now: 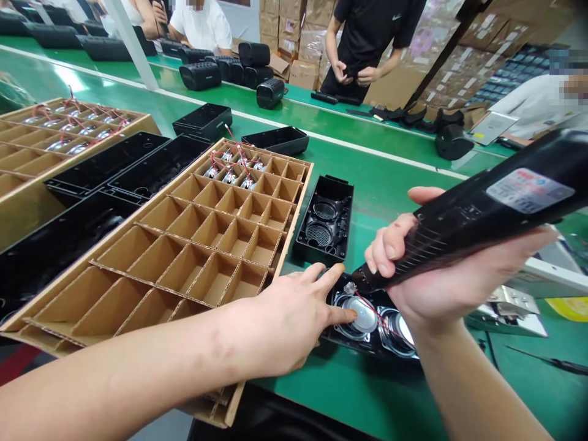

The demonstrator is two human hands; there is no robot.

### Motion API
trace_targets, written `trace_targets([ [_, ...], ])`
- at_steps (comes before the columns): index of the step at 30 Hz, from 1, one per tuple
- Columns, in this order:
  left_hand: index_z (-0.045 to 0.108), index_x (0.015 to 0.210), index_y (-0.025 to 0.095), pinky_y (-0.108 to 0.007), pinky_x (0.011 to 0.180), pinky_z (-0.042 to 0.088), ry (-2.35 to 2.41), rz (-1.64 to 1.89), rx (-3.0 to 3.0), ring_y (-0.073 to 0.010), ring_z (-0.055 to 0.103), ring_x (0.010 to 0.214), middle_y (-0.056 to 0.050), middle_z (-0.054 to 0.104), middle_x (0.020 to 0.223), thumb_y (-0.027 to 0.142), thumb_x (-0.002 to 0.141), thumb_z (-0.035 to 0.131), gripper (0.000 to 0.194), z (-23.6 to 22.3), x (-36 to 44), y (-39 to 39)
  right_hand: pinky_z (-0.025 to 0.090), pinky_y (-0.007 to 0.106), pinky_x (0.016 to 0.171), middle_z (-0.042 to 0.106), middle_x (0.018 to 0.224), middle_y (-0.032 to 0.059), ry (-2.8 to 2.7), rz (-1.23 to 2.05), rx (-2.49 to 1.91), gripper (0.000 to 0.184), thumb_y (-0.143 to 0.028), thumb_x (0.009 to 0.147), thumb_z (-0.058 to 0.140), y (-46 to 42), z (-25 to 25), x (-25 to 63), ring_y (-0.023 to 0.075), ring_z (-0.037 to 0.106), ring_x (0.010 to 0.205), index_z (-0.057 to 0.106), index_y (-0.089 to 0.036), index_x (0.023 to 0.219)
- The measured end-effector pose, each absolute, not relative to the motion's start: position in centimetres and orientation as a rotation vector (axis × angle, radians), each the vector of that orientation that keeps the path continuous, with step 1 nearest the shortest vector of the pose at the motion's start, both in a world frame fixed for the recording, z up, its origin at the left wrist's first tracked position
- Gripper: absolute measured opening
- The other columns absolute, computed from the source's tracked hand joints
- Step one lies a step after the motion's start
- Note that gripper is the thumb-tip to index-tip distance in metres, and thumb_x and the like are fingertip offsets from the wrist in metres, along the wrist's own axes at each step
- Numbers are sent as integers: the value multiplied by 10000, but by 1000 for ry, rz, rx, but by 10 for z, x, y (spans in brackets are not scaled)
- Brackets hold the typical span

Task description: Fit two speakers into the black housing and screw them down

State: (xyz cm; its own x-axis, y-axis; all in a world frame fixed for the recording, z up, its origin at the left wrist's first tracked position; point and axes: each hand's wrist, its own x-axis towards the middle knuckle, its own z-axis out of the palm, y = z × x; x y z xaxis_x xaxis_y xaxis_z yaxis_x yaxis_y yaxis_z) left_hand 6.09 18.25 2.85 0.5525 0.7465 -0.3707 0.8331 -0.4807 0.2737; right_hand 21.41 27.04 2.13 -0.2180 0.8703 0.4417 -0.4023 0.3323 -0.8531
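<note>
Your right grip point(441, 294) is wrapped around the power tool point(482, 202), tilted so its nose reaches into the speaker case point(367, 348). Your left grip point(294, 318) is splayed, clasping nothing, with one digit on a round speaker point(365, 315) and others by the rim, seemingly to stop the case shifting. That case lies right of the divided box point(215, 226). A second case point(325, 220) waits just beside the box; wired speakers point(229, 177) fill its far compartments, probably separated against tangling.

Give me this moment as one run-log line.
Right grip: holds black tool, tip angled into nearer housing | Left grip: at housing edge, thumb on one speaker | Nearby: divided cardboard tray, second housing
</note>
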Motion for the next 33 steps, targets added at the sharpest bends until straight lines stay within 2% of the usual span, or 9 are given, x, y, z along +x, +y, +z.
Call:
trace_targets([
  [9,431,1613,409,-586,1113,515,1285,-189,2409,-417,381,1532,-175,194,1755,202,926,688,762,24,59,180,370,273,320,552,568,-57,-1321,1269,-506,730,-909,850,516,270,19,211,142,442,350,654,-229,1075],
  [17,382,1634,419,-557,1162,473,1279,-249,2373,-392,335,1557,-149,161,1761,202,942,672,781,28,60,181,350,260,315,542,571,-53,-1283,1262,-505,735,-927,833,525,271,15,209,128,431,354,674,-228,1004],
  [23,442,1610,397,-597,1118,507,1274,-179,2364,-422,353,1545,-162,210,1746,172,918,683,766,25,60,183,366,266,316,559,571,-44,-1297,1325,-442,731,-926,819,557,270,10,211,135,444,361,700,-227,979],
  [29,514,1578,344,-559,1161,480,1280,-84,2390,-414,428,1499,-177,352,1678,160,853,732,780,23,58,181,373,254,338,552,549,-51,-1374,1372,-396,775,-950,861,418,268,5,212,137,446,362,675,-241,1041],
  [33,516,1575,349,-585,1125,506,1280,-78,2389,-413,439,1477,-174,362,1667,172,847,721,777,24,58,180,371,239,341,555,557,-50,-1378,1386,-401,777,-954,861,406,268,3,214,129,435,369,661,-244,1047],
])
